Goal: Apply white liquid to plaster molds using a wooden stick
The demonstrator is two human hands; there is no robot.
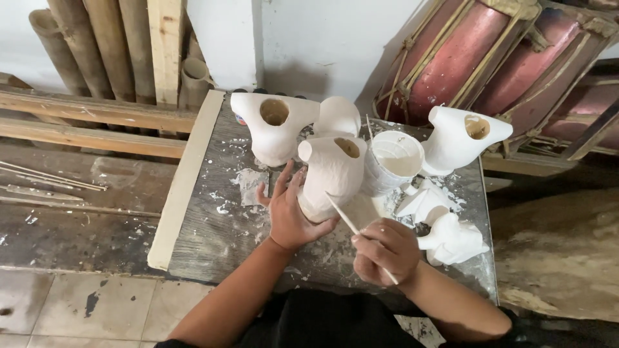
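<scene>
Far left: bamboo poles (pixel 84 45) leaning upright against the wall, wooden rails (pixel 90 122) running below them, thin sticks (pixel 45 177) lying on the dark bench

Work surface: grey paint-spattered board (pixel 213 238), pale wooden strip (pixel 184 183) along its left edge

Rear left of board: white hollow form (pixel 271 132) with round opening, standing upright; second rounded white form (pixel 338 116) just behind the centre

Left hand (pixel 290 216): clasped against the lower left side of the central white vessel (pixel 332 174), fingers spread and wrapped on its wall, thumb towards the front. Vessel upright on the board, opening at top, sitting directly to the right of this hand and touching it

Right hand (pixel 385 251): clenched around a thin stick brush (pixel 351 225), pinched between thumb and fingers. Brush angled up and left, tip touching the lower front of the vessel, just beside the left thumb. Vessel up and to the left of this hand, apart from it, reached only by the brush

Right of vessel: white bucket (pixel 394 161) with pale contents, touching the vessel's side; crumpled white pieces (pixel 445 225) lying in front of it, near the right hand

Rear right: another white hollow form (pixel 461 138), upright. Behind it, red drums (pixel 490 58) bound with cord, tilted against the wall
</scene>
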